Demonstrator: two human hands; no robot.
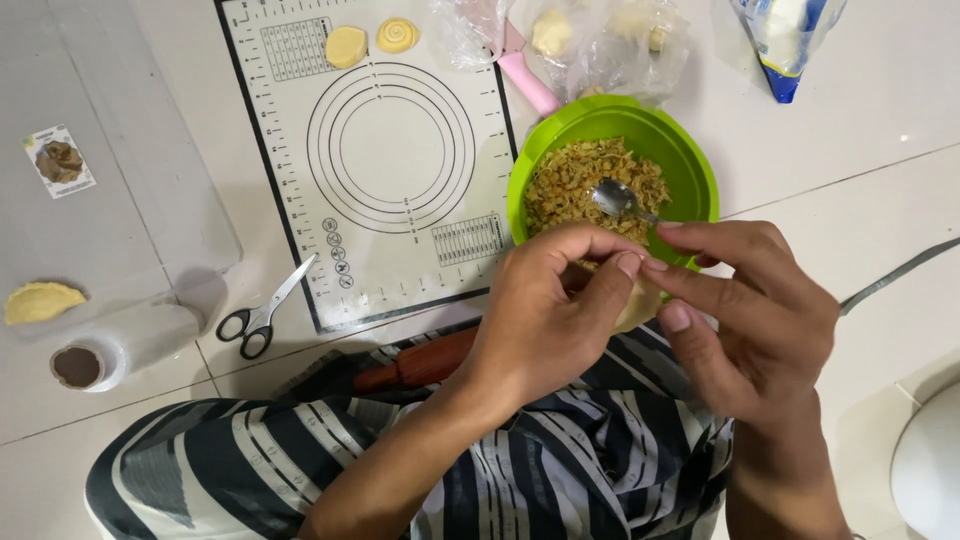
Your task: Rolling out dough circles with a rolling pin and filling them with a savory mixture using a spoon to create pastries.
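I had both hands, left hand (545, 300) & right hand (740, 300), pinching a dough piece (640, 305) shut; filling bowl (690, 150) at 12 o'clock; two dough discs (370, 42) undone.

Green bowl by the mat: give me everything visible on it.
The green bowl is round, bright lime, plastic-looking, and sits upright on the white floor, touching the right edge of the baking mat. It holds a chopped yellow-brown filling with a metal spoon resting in it. The person's left hand and right hand cover its near rim; a pink handle lies behind it.
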